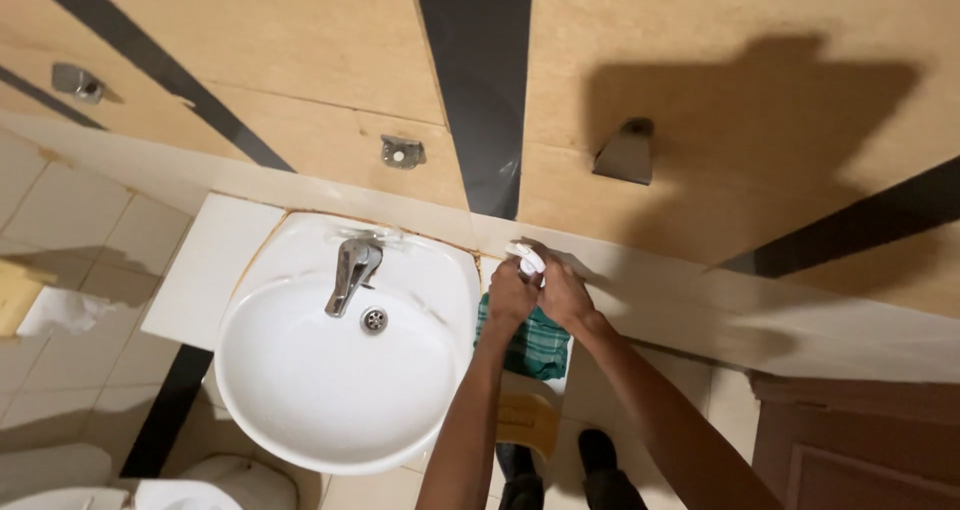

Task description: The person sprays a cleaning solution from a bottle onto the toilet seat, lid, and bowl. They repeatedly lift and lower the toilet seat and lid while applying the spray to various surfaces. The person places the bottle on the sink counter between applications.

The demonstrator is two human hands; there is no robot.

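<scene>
Two hands meet at the right edge of the counter, just past the sink. On the left, the white sink (340, 380) sits in the counter (215, 260), and a shiny tap (352, 273) stands at its back rim. Next comes the left hand (510, 295), fingers curled tight around a small white bottle (526, 258). The right hand (563, 292) touches it, fingers pinching the top of the same bottle. Under both hands lies a green checked cloth (530, 342), by the sink's right rim. The bottle is held over the counter's back edge, near the wall.
</scene>
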